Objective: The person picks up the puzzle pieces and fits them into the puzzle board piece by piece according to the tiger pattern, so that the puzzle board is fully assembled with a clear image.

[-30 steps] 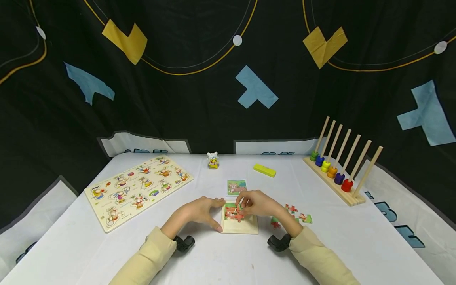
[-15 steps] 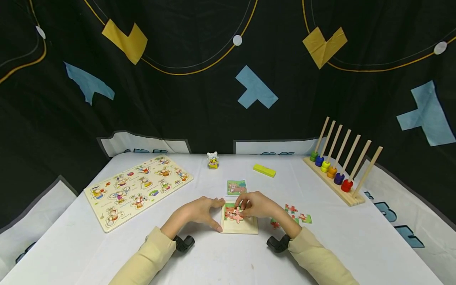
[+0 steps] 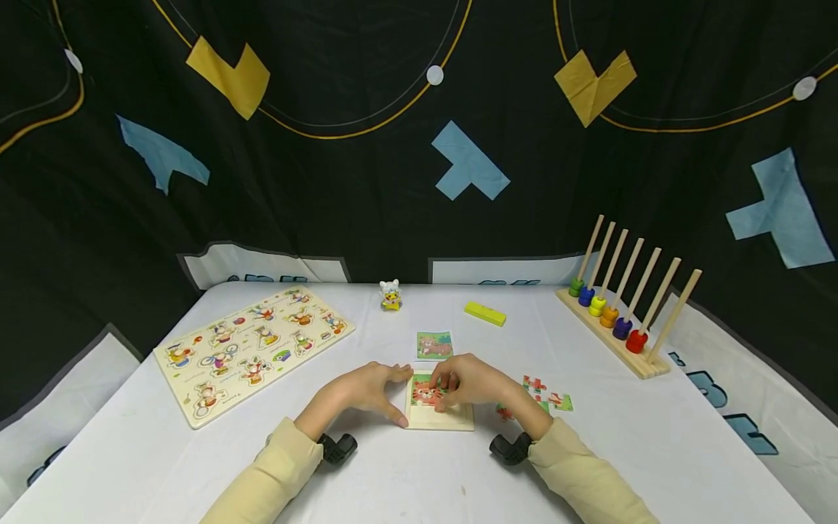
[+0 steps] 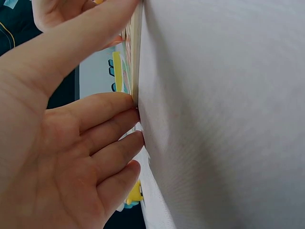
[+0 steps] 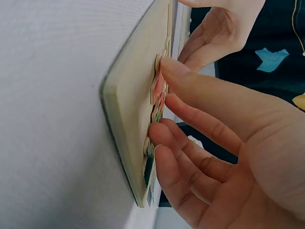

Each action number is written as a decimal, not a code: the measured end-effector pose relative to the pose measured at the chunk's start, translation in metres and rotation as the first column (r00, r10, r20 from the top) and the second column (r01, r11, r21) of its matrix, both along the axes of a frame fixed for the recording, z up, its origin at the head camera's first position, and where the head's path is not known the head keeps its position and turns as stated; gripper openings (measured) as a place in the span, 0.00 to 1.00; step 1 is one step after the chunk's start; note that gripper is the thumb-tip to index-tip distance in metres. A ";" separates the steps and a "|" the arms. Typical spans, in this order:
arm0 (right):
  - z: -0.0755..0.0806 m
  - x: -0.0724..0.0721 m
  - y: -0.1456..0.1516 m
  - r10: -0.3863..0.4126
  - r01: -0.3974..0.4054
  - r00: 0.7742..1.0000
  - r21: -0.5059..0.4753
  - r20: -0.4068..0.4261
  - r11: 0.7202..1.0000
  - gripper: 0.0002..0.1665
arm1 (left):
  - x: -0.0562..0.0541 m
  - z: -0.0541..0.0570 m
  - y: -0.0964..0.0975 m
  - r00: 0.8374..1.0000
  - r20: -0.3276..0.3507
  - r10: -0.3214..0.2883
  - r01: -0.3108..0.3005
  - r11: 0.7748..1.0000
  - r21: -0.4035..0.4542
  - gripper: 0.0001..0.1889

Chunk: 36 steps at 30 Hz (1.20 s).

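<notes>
White table [image 3: 419, 484], black drape [image 3: 366, 204] far: tray [image 3: 432, 421] part-filled, at near ctr.
Far side holds red/green pcs [image 3: 424, 393]; near side unfilled, loose pcs [image 3: 561, 402] at right remain. L hand [image 3: 368, 386] spread, touching tray's left edge; R hand [image 3: 474, 378] thumb on in-tray pc [image 5: 158, 88], pinch or press: can't tell. Far-right rack [image 3: 648, 370] holds rings [image 3: 609, 316].

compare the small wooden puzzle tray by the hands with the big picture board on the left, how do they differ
The puzzle tray is far smaller than the picture board. The tray has jigsaw pieces over part of it, leaving bare wood nearest the person; the board has separate figures spread all over. The tray lies nearly square-on, the board slanted. Both are pale and lie flat on the table.
</notes>
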State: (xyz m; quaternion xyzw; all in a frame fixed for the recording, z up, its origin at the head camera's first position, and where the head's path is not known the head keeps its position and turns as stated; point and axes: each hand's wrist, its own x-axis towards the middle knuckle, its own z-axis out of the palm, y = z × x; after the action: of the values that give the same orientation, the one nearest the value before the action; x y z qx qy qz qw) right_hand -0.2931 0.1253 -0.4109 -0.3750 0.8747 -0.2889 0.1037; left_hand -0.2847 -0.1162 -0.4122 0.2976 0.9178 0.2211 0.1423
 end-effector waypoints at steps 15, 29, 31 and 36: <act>0.002 0.003 -0.002 -0.003 0.003 1.000 0.006 -0.009 1.000 0.17 | 0.002 0.003 0.001 1.000 0.009 0.000 0.000 1.000 0.011 0.48; 0.001 0.004 -0.003 -0.022 0.022 1.000 0.008 -0.008 1.000 0.12 | 0.002 0.002 0.001 1.000 0.009 0.006 -0.006 1.000 0.002 0.49; 0.001 0.004 -0.003 -0.027 0.027 1.000 0.008 -0.006 1.000 0.12 | 0.002 0.002 0.001 1.000 0.011 0.005 -0.005 1.000 0.003 0.49; 0.001 0.003 -0.002 -0.023 0.023 0.999 0.005 -0.030 1.000 0.12 | 0.002 0.002 0.001 1.000 0.015 0.000 0.000 1.000 0.013 0.49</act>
State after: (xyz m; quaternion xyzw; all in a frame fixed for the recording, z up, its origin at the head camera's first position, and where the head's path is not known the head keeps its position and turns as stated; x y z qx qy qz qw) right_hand -0.2904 0.1232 -0.4095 -0.3688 0.8812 -0.2822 0.0882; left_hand -0.2825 -0.1155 -0.4099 0.2969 0.9153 0.2291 0.1473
